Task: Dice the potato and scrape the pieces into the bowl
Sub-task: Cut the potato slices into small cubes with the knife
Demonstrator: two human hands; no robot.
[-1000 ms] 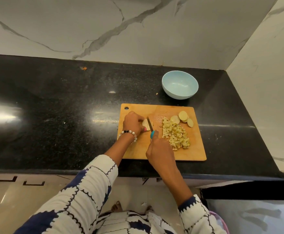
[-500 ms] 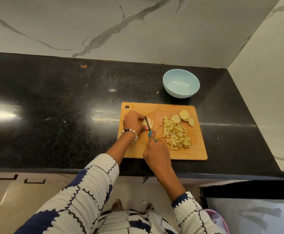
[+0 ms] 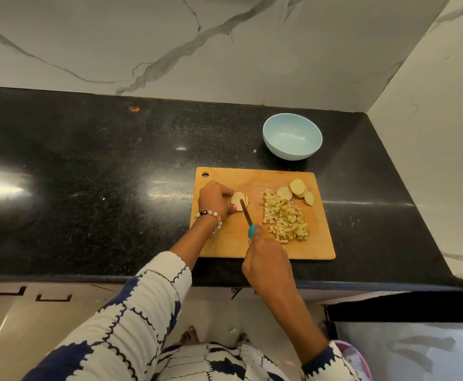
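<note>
On the wooden cutting board near the front edge of the black desk, the left hand curls its fingers down on a round potato slice, pinning it flat, while the right hand is closed around the blue handle of a knife whose blade lies across that slice. Just right of the blade sits a heap of diced potato, with three uncut slices beside it toward the board's far right corner. The pale blue bowl stands on the desk just behind the board, nothing visible inside it.
</note>
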